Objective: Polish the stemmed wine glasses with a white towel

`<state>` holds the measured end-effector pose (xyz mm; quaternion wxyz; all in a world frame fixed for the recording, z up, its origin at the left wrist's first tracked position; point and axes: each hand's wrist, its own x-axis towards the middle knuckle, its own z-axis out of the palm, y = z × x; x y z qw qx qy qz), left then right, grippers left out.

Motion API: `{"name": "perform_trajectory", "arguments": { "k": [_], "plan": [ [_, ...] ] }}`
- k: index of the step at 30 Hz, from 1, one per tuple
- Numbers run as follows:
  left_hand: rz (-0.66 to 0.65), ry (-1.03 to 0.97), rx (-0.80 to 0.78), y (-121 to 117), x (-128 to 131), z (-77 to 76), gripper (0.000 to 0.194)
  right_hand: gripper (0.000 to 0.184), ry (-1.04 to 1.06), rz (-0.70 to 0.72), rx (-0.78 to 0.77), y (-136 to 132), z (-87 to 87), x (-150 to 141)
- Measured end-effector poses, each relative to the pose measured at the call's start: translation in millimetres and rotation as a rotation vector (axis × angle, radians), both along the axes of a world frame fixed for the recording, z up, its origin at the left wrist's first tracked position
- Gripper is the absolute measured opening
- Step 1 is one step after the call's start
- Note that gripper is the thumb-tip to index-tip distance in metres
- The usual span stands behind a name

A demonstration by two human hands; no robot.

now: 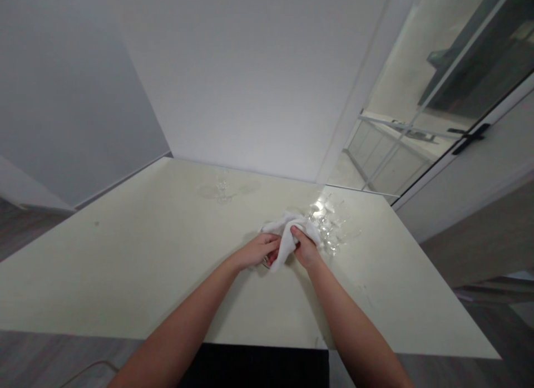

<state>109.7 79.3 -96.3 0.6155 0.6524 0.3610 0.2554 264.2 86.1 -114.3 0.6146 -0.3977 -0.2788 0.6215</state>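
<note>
A white cloth (287, 243) is bunched between my two hands over the middle of the table. My right hand (306, 250) is closed on it, thumb on top. My left hand (257, 251) curls its fingers round a clear glass (266, 262), of which only a shiny edge shows below the fingers; the cloth covers the rest. Just right of the cloth, several clear stemmed glasses (329, 226) stand or lie close together; their outlines overlap and glare hides some. Farther back to the left, more clear glassware (222, 185) stands by itself, faint against the table.
The pale table (104, 265) reaches from my body to a white wall (250, 87). A glazed door with a black handle (471, 137) is at the right. A thin cable (89, 366) lies on the floor at lower left.
</note>
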Motion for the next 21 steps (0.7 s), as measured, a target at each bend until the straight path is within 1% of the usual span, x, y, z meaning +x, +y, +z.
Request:
{"name": "perform_trajectory", "arguments": {
  "k": [2,5,7,9,11,13,15,18,19,21],
  "plan": [
    [0.033,0.006,0.037,1,0,-1.4,0.039,0.032,-0.013,-0.008,0.009,1,-1.3,0],
    [0.162,0.054,0.214,1,2,-1.7,0.031,0.033,-0.038,-0.049,0.055,2,-1.7,-2],
    [0.190,0.064,0.277,0,2,0.2,0.027,0.033,-0.047,-0.055,0.067,2,-1.6,-2],
    [0.142,0.061,0.239,-1,2,2.7,0.027,0.033,-0.055,-0.047,0.061,1,-1.4,-1],
    [0.073,0.064,0.149,-3,0,4.3,0.030,0.032,-0.064,-0.028,0.052,0,-1.3,0],
    [0.046,0.069,0.095,-2,-1,3.6,0.033,0.032,-0.071,-0.018,0.046,0,-1.4,0],
    [0.093,0.057,0.123,0,-1,1.1,0.033,0.033,-0.083,-0.030,0.046,1,-1.6,-1],
    [0.218,-0.007,0.182,4,3,-3.5,0.032,0.034,-0.103,-0.074,0.054,2,-1.8,-2],
    [0.234,-0.038,0.162,4,4,-4.8,0.033,0.035,-0.101,-0.076,0.057,2,-1.9,-2],
    [0.192,-0.105,0.039,2,8,-6.7,0.038,0.034,-0.077,-0.056,0.048,1,-1.9,0]
  ]
}}
